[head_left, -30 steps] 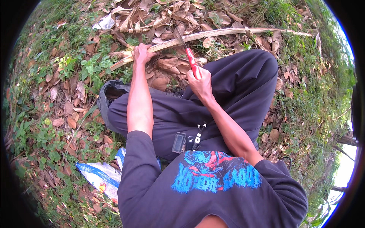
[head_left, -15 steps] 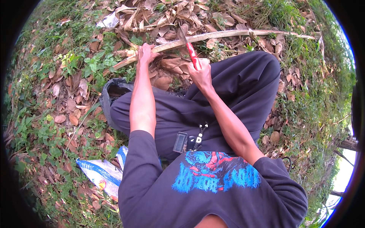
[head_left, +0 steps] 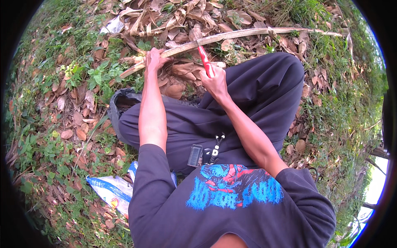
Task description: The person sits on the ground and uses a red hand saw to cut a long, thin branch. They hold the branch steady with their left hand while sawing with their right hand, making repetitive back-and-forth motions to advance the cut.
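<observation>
A long, thin pale strip of wood or bamboo (head_left: 244, 34) runs across in front of my crossed legs, its right half reaching far to the right. My left hand (head_left: 153, 60) is closed around it near its left end. In my right hand (head_left: 214, 80) is a knife with a red handle (head_left: 205, 61), gripped with the fingers wrapped round. Its dark blade meets the strip a little to the right of my left hand. How deep the edge sits in the strip cannot be made out.
Dry brown leaves (head_left: 140, 22) and green weeds (head_left: 101, 72) cover the ground. A blue and white plastic sack (head_left: 109, 189) lies by my left elbow. A scrap of white plastic (head_left: 112, 25) rests at the far left. Near my left knee is a dark grey bag-like thing (head_left: 114, 111).
My right hand and the knife have shifted slightly left and toward me. The blade, which reached past the strip's far side, now shows only a short part over the strip.
</observation>
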{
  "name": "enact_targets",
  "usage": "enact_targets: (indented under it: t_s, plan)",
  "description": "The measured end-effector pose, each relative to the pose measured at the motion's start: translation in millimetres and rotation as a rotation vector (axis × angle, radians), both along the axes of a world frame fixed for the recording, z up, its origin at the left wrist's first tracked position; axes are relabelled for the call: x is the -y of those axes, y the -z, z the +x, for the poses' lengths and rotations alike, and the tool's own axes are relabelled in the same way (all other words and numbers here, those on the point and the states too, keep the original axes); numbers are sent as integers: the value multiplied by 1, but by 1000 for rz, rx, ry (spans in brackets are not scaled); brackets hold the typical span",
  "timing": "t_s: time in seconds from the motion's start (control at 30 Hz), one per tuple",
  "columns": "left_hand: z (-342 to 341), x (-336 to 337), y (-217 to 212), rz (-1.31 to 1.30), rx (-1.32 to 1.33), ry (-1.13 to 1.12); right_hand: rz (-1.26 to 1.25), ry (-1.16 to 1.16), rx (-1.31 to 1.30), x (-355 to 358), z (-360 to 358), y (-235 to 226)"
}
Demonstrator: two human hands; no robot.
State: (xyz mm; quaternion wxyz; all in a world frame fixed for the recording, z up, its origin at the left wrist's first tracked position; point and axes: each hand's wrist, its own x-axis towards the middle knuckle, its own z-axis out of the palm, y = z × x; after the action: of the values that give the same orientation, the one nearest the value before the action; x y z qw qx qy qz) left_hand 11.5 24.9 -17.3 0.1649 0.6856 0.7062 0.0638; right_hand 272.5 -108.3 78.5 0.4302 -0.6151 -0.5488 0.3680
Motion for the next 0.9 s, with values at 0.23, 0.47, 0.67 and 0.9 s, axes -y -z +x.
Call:
enact_targets:
  t_s: [0.23, 0.47, 0.67, 0.9]
  plan:
    - [-8, -1, -3, -18, 14, 13, -49, -55, -65, 75, 6, -29]
    - [-2, 0, -6, 6, 35, 13, 13, -4, -20, 0, -3, -9]
    - [-7, 2, -4, 35, 18, 42, -49, -18, -53, 32, 3, -21]
    - [-3, 6, 1, 81, -13, 4, 6, -20, -79, 53, 7, -18]
